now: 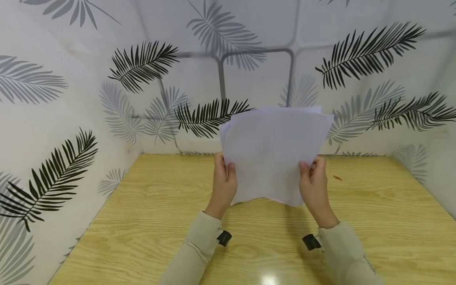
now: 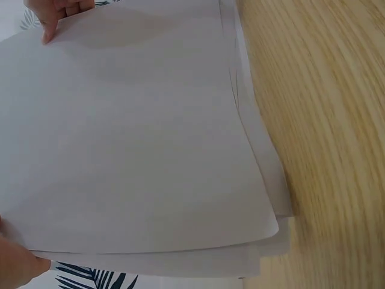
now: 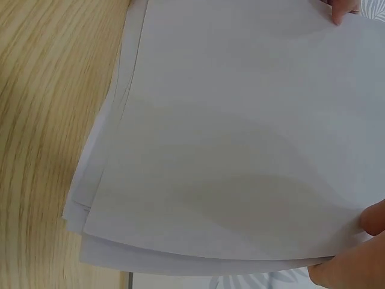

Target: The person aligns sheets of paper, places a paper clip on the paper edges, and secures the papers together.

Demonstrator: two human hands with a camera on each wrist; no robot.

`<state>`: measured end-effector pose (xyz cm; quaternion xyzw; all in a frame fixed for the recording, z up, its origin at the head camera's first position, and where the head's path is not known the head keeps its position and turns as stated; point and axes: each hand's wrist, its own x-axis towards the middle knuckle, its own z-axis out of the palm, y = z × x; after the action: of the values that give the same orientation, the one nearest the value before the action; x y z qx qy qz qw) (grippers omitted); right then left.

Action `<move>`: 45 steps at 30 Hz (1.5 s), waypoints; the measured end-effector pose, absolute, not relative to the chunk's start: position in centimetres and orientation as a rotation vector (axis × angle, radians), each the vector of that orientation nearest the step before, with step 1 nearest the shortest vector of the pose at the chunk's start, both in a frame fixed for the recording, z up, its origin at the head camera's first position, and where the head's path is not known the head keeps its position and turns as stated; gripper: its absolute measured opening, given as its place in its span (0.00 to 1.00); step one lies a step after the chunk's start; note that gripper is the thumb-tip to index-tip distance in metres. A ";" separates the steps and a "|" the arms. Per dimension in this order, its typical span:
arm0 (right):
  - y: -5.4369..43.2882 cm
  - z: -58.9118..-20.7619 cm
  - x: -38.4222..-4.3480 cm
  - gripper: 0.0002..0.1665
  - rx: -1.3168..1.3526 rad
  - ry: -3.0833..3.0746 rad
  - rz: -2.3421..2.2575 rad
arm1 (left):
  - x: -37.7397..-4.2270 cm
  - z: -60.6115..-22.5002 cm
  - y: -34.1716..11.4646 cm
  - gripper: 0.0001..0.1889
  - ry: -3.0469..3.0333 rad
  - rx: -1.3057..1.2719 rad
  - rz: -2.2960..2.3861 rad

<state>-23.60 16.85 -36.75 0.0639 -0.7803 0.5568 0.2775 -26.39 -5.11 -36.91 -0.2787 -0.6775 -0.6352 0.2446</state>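
Observation:
A small stack of white paper sheets stands nearly upright above the wooden table, its lower edge close to the tabletop. My left hand pinches the stack's left edge with the thumb in front. On the opposite edge my right hand pinches it the same way. In the left wrist view the sheets fill most of the picture, slightly fanned at the edges, with my left hand's thumb at the bottom corner. The right wrist view shows the sheets and my right hand's fingers.
A small orange paper clip lies on the table right of my right hand. Walls with a leaf pattern close in the table at the back and on both sides.

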 end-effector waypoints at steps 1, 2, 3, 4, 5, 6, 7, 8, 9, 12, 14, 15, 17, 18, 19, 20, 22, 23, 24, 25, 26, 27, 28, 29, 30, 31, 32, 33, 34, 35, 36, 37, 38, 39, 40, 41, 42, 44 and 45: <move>16.9 -36.8 -23.6 0.16 0.171 -2.097 1.490 | -26.4 -37.0 -5.1 0.09 -1.847 -0.763 -1.735; 16.9 -36.8 -23.7 0.16 0.169 -2.096 1.485 | -26.5 -37.0 -5.1 0.09 -1.849 -0.762 -1.732; 16.9 -36.8 -23.7 0.16 0.169 -2.095 1.483 | -26.5 -37.1 -5.1 0.09 -1.853 -0.759 -1.727; 16.9 -36.8 -23.6 0.17 0.167 -2.093 1.481 | -26.6 -37.1 -5.1 0.09 -1.857 -0.755 -1.724; 16.9 -36.8 -23.7 0.17 0.167 -2.090 1.480 | -26.6 -37.1 -5.1 0.09 -1.864 -0.750 -1.721; 16.9 -36.9 -23.7 0.17 0.167 -2.090 1.481 | -26.6 -37.2 -5.1 0.09 -1.874 -0.744 -1.718; 16.9 -37.0 -23.8 0.16 0.166 -2.091 1.483 | -26.6 -37.2 -5.0 0.09 -1.884 -0.737 -1.716; 16.9 -37.1 -23.8 0.16 0.167 -2.089 1.489 | -26.6 -37.3 -5.0 0.10 -1.895 -0.724 -1.714; 16.9 -37.2 -23.9 0.16 0.169 -2.088 1.493 | -26.6 -37.3 -5.0 0.10 -1.907 -0.712 -1.716; 16.9 -37.4 -24.0 0.17 0.171 -2.096 1.509 | -26.6 -37.6 -4.9 0.14 -1.936 -0.673 -1.740; 16.9 -37.4 -24.0 0.19 0.178 -2.098 1.520 | -26.6 -37.8 -4.9 0.15 -1.954 -0.644 -1.751; 17.0 -37.4 -23.9 0.19 0.179 -2.102 1.523 | -26.6 -37.9 -4.8 0.15 -1.963 -0.633 -1.756; 16.9 -37.4 -23.9 0.20 0.182 -2.111 1.530 | -26.6 -37.9 -4.8 0.15 -1.977 -0.616 -1.761; 16.9 -37.5 -24.0 0.20 0.185 -2.116 1.531 | -26.7 -38.0 -4.8 0.15 -1.984 -0.612 -1.767; 16.9 -37.6 -24.0 0.20 0.188 -2.122 1.531 | -26.7 -38.0 -4.8 0.15 -1.992 -0.605 -1.767; 16.9 -37.7 -24.1 0.21 0.193 -2.126 1.530 | -26.7 -38.1 -4.8 0.15 -2.000 -0.598 -1.772; 17.0 -37.8 -24.1 0.21 0.201 -2.134 1.546 | -26.8 -38.2 -4.8 0.16 -2.017 -0.586 -1.784; 17.0 -37.8 -24.2 0.22 0.206 -2.138 1.552 | -26.8 -38.3 -4.8 0.16 -2.023 -0.584 -1.789; 17.0 -37.9 -24.2 0.22 0.213 -2.141 1.554 | -26.8 -38.3 -4.9 0.16 -2.030 -0.576 -1.790; 17.1 -37.9 -24.3 0.22 0.223 -2.149 1.559 | -26.8 -38.4 -4.9 0.17 -2.037 -0.566 -1.789; 17.2 -37.9 -24.3 0.23 0.231 -2.160 1.556 | -26.8 -38.3 -5.0 0.17 -2.042 -0.563 -1.787; 17.3 -37.8 -24.4 0.23 0.233 -2.174 1.564 | -26.7 -38.1 -5.1 0.18 -2.047 -0.562 -1.788; 17.5 -37.7 -24.4 0.24 0.245 -2.187 1.561 | -26.6 -37.8 -5.2 0.18 -2.052 -0.565 -1.785; 17.7 -37.5 -24.5 0.25 0.262 -2.201 1.558 | -26.4 -37.4 -5.3 0.18 -2.057 -0.574 -1.779; 17.9 -37.3 -24.7 0.25 0.281 -2.208 1.568 | -26.2 -36.9 -5.5 0.18 -2.059 -0.585 -1.770; 18.2 -37.0 -24.7 0.26 0.298 -2.214 1.574 | -26.0 -36.3 -5.6 0.17 -2.058 -0.602 -1.765; 18.4 -36.6 -24.9 0.25 0.321 -2.209 1.586 | -25.9 -35.8 -5.8 0.16 -2.057 -0.626 -1.761; 18.7 -36.3 -25.0 0.25 0.347 -2.196 1.610 | -25.7 -35.2 -6.0 0.16 -2.055 -0.650 -1.763; 18.9 -35.9 -25.1 0.24 0.378 -2.180 1.629 | -25.7 -34.8 -6.1 0.15 -2.050 -0.675 -1.765; 19.2 -35.5 -25.3 0.22 0.405 -2.157 1.657 | -25.8 -34.4 -6.3 0.14 -2.046 -0.700 -1.770; 19.4 -35.2 -25.4 0.20 0.429 -2.134 1.683 | -25.9 -34.0 -6.4 0.14 -2.038 -0.722 -1.777; 19.6 -34.8 -25.5 0.18 0.450 -2.113 1.703 | -26.0 -33.8 -6.5 0.14 -2.033 -0.745 -1.786; 19.7 -34.5 -25.6 0.16 0.471 -2.090 1.729 | -26.1 -33.5 -6.7 0.14 -2.031 -0.765 -1.790; 19.8 -34.1 -25.7 0.15 0.486 -2.072 1.748 | -26.2 -33.2 -6.7 0.15 -2.020 -0.785 -1.804; 19.9 -33.8 -25.8 0.15 0.498 -2.051 1.769 | -26.4 -33.0 -6.8 0.15 -2.009 -0.802 -1.812; 20.0 -33.5 -25.9 0.15 0.510 -2.025 1.789 | -26.6 -32.7 -6.8 0.15 -1.993 -0.820 -1.821; 20.1 -33.2 -25.9 0.15 0.519 -2.002 1.802 | -26.7 -32.5 -6.9 0.15 -1.973 -0.835 -1.830; 20.1 -32.8 -26.1 0.15 0.532 -1.964 1.827 | -26.9 -32.1 -6.9 0.16 -1.947 -0.848 -1.844; 20.0 -32.6 -26.1 0.16 0.540 -1.943 1.847 | -26.9 -31.9 -6.8 0.16 -1.934 -0.851 -1.849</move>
<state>-26.13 20.04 -32.59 0.1934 -0.6958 0.6614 0.2022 -26.89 -6.83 -31.94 -0.2988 -0.6793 -0.6494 0.1662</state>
